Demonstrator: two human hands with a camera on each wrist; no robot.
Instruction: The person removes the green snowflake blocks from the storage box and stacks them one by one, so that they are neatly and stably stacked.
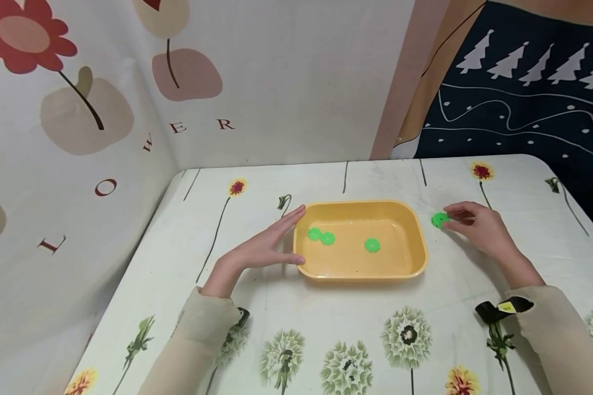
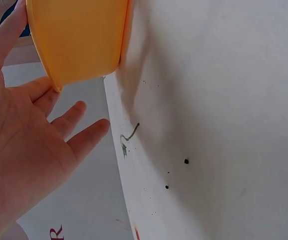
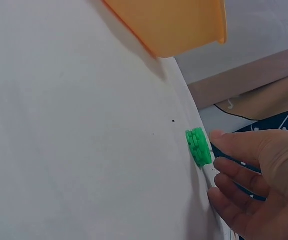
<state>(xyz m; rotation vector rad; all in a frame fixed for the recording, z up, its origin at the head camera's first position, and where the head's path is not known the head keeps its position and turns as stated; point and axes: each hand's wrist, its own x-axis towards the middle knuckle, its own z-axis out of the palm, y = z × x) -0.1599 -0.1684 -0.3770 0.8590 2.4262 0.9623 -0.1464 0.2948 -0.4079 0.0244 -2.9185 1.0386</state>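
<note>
A green stack of scalloped discs (image 1: 440,220) rests on the desk (image 1: 168,274), to the right of a yellow tray (image 1: 351,266) and apart from it. The right hand (image 1: 484,227) is right beside the stack, on the side away from the tray. Its thumb and fingers are bent with a gap between them; in the right wrist view, the thumb tip lies just by the stack's edge, and I cannot tell whether it touches. The hand is not clamped on anything.

The left hand (image 1: 262,249) is well apart from the stack, at the opposite end of the tray. Its fingers are spread, the thumb at the near left corner and a fingertip at the far left corner, touching the rim without gripping it.

Inside the tray, between the two hands, lie three green discs: a touching pair (image 1: 321,236) toward the left hand and a single disc (image 1: 373,245) right of the middle. The desk's white cover carries printed dandelions (image 1: 347,368).
</note>
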